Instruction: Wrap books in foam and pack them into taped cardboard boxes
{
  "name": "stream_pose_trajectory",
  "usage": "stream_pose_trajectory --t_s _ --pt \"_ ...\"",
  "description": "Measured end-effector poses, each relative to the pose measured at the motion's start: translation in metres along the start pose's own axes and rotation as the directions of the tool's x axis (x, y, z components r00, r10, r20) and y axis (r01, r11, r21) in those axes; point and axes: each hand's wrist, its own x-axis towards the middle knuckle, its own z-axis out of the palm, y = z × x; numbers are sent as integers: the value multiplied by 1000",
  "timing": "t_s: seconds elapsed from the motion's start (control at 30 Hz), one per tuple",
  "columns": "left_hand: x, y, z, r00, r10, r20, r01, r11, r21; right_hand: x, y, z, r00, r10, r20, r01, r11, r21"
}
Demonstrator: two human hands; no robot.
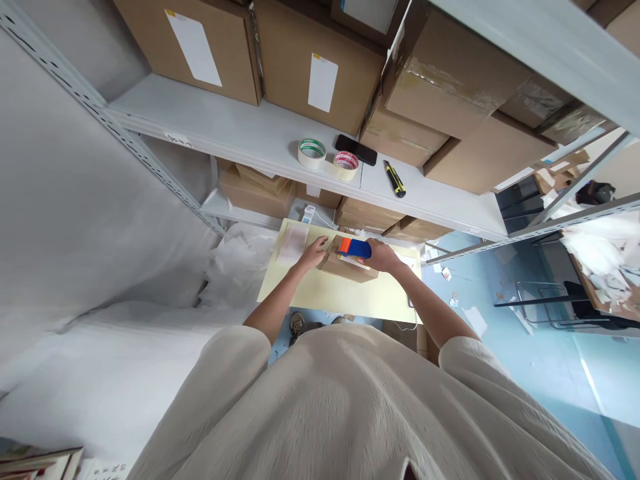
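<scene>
On the pale yellow table (pixel 340 300) sits a small brown cardboard box (pixel 345 268). A blue and orange tape dispenser (pixel 356 249) rests over the top of this box, and my right hand (pixel 382 256) is closed around its blue end. My left hand (pixel 314 253) is at the box's left end, thumb and fingers apart with nothing in them; whether it touches the cardboard I cannot tell. A pinkish translucent sheet (pixel 293 243) lies on the table left of that hand.
Above the table runs a grey shelf (pixel 225 130) with large cartons (pixel 320 60), two tape rolls (pixel 311 153), a black phone (pixel 356 149) and a yellow-black utility knife (pixel 395 179). White bulky wrapping (pixel 125 360) fills the left. Paper scraps (pixel 474 321) litter the blue floor.
</scene>
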Motion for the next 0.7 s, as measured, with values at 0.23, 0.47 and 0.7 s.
stream_pose_trajectory --t_s 0.23,0.47,0.7 --pt "13 46 -7 933 166 319 -271 908 319 -2 -3 -11 998 8 67 -8 1000 -8" --pt "17 43 -21 933 55 354 -248 812 528 1 9 -15 993 -12 115 10 1000 22" --pt "11 39 -22 926 26 378 -276 731 624 -4 13 -25 986 -19 166 18 1000 7"
